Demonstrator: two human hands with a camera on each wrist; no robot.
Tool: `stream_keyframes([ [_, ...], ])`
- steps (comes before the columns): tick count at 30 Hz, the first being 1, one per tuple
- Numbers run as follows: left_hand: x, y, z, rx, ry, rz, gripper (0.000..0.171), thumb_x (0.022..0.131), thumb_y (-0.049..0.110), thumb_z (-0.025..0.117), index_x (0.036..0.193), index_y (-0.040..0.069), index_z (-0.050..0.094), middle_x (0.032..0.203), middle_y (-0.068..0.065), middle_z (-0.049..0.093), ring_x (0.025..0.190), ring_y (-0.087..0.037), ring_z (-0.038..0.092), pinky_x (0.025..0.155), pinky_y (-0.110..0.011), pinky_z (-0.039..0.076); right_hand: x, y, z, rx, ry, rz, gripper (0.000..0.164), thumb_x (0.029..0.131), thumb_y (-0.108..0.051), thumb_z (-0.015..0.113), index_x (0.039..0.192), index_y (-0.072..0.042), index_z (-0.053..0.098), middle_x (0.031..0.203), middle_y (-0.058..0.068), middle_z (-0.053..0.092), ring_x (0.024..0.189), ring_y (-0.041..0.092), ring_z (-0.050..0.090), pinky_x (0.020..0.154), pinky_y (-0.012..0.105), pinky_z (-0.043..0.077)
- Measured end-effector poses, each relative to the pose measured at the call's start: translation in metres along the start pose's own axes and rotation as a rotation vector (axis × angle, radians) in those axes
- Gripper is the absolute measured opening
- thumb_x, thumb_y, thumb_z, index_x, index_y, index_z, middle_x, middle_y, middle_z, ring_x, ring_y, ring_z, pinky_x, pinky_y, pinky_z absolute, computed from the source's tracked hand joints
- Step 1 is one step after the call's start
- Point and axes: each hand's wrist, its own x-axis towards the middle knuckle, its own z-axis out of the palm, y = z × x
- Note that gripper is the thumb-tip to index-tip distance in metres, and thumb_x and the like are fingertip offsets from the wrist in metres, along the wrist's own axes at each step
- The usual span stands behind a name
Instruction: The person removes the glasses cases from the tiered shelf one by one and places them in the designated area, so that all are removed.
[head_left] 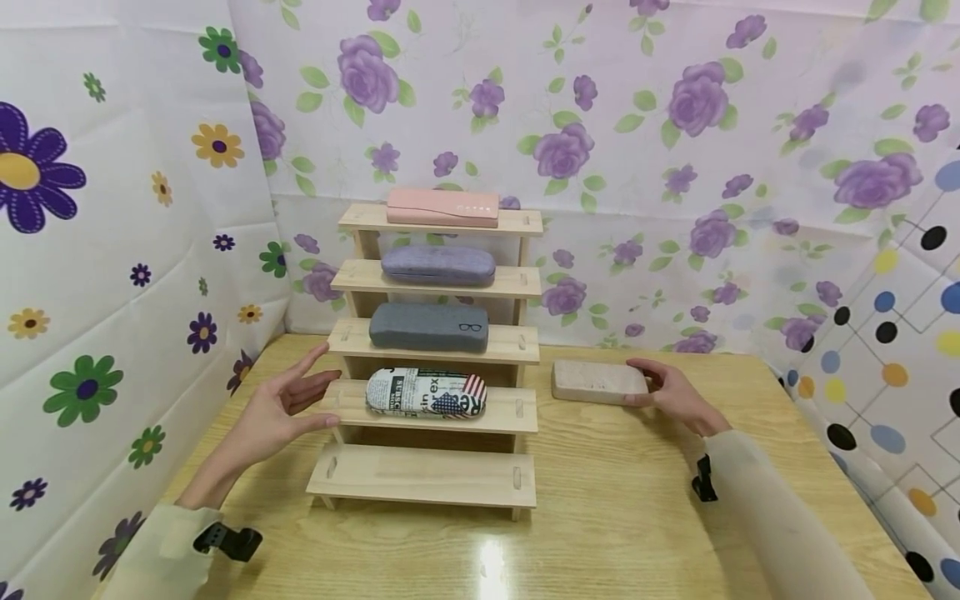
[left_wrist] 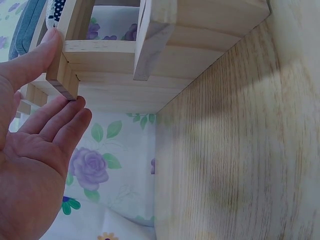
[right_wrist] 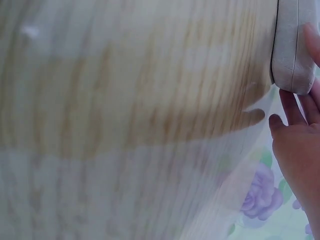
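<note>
My left hand is at the left end of the second-lowest tier of a stepped wooden rack. In the left wrist view, its thumb and fingertips pinch opposite edges of that board. On that tier lies a newsprint-pattern glasses case. Right of the rack, a beige glasses case lies on the table, and my right hand grips its right end, thumb at the front and fingers behind. The right wrist view catches only the end of this beige case, beside the fingers.
Higher tiers carry a grey-blue glasses case, a purple case and a pink case. The rack stands on a wood-grain table. Flower-print cloth hangs behind, with a dotted cloth on the right.
</note>
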Motion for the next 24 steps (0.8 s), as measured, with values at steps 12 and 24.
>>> stream_keyframes([
  [12, 0.000, -0.001, 0.000, 0.006, -0.005, 0.004, 0.102, 0.087, -0.001, 0.086, 0.169, 0.022, 0.029, 0.146, -0.027, 0.057, 0.135, -0.045, 0.052, 0.104, -0.022, 0.050, 0.005, -0.002, -0.001, 0.032, -0.008, 0.010, 0.086, 0.096, -0.011, 0.080, 0.165, 0.000, 0.029, 0.166, 0.028, 0.030, 0.149, 0.051, 0.031, 0.118, 0.065, 0.035],
  [24, 0.000, -0.001, -0.001, -0.002, 0.000, 0.004, 0.102, 0.086, -0.002, 0.086, 0.169, 0.021, 0.030, 0.146, -0.027, 0.057, 0.135, -0.043, 0.052, 0.104, -0.024, 0.050, 0.013, -0.001, -0.004, 0.009, -0.004, 0.022, 0.085, 0.096, -0.010, 0.079, 0.164, 0.001, 0.030, 0.167, 0.030, 0.026, 0.151, 0.053, 0.025, 0.120, 0.065, 0.031],
])
